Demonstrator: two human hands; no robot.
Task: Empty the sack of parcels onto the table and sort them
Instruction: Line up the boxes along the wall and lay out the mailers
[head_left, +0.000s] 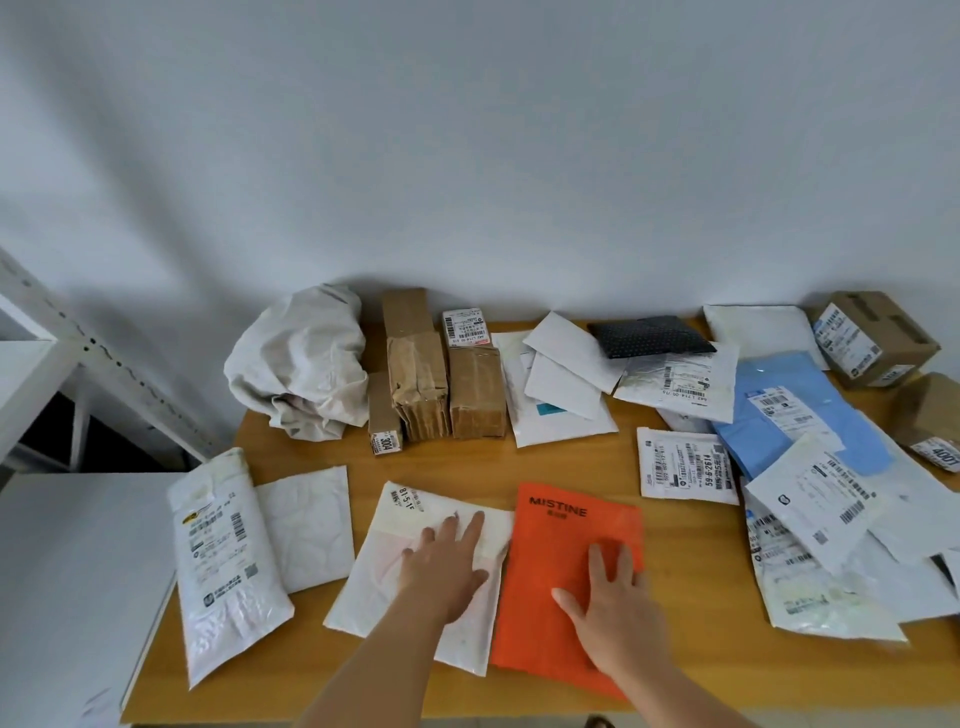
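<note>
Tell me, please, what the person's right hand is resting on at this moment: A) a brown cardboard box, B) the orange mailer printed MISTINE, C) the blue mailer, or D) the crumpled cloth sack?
B: the right hand lies flat, fingers straight, on the orange mailer at the table's near edge, while the left hand presses the white mailer beside it.

Soft, even daylight fills the scene; the wall (467, 130) carries faint diagonal shadows. Wide-angle distortion bends the left shelf frame (104, 358) and table (571, 457) edges. Both hands look slightly blurred.
</note>
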